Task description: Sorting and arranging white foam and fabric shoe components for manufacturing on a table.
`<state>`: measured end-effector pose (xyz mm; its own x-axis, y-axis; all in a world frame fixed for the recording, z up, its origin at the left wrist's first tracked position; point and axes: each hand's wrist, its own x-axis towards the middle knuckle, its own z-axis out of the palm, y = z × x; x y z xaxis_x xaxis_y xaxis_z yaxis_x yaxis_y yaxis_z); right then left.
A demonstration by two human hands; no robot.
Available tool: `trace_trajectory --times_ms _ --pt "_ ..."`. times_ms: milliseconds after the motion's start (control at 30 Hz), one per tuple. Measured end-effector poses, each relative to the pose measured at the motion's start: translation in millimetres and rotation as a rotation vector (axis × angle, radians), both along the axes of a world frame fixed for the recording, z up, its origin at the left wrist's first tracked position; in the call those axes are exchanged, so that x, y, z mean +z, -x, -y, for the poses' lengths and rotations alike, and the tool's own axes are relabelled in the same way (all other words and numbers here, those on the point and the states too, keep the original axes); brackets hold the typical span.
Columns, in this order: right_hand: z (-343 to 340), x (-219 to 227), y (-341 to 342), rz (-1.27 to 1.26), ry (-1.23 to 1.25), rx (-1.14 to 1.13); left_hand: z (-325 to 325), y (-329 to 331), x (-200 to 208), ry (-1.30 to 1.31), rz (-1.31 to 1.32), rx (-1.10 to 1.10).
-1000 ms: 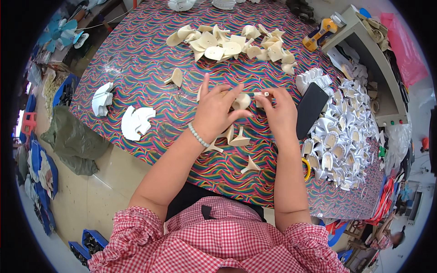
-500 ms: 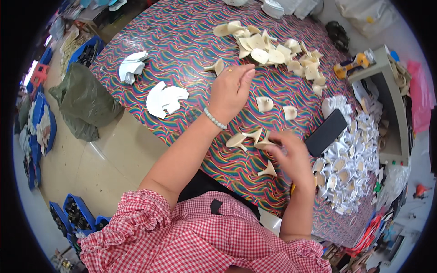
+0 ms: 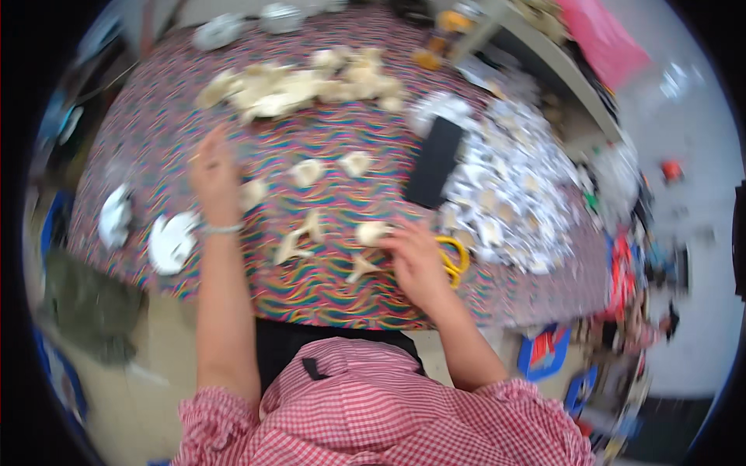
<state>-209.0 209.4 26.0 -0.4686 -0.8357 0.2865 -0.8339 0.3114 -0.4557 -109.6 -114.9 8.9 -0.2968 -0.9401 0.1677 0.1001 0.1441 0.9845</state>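
Toward the near edge of the surface (image 3: 318, 291), the right hand (image 3: 417, 256) had shifted one cream piece (image 3: 373, 233) off its neighbours (image 3: 289, 248); blur hid any grip. The left hand (image 3: 215, 167) hovered open.

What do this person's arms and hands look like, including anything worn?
The left hand and right hand are ungloved. A pale bracelet circles the left wrist. Short, gathered sleeves in red-and-white check leave the forearms bare. Blur hides finer detail.

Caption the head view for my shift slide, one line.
Right hand at a cream curved piece, left hand over wavy-patterned tablecloth, cream pieces heaped beyond, white pieces piled at right.
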Motion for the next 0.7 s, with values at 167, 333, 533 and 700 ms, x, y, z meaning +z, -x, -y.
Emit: trace_trajectory --times_ms 167,333,533,700 --pt "-8.0 61.4 -3.1 0.140 0.400 -0.164 30.5 -9.6 -24.4 0.283 0.065 0.026" --pt "-50.7 139.4 8.2 -0.279 1.011 -0.156 26.2 -2.6 -27.3 0.245 0.053 0.004" --pt "-93.1 209.1 24.3 -0.940 1.310 -0.307 34.1 -6.0 -28.5 0.168 0.043 0.013" --pt "-92.6 214.5 8.0 -0.953 1.539 -0.161 42.1 -11.0 -35.0 0.285 0.168 0.014"
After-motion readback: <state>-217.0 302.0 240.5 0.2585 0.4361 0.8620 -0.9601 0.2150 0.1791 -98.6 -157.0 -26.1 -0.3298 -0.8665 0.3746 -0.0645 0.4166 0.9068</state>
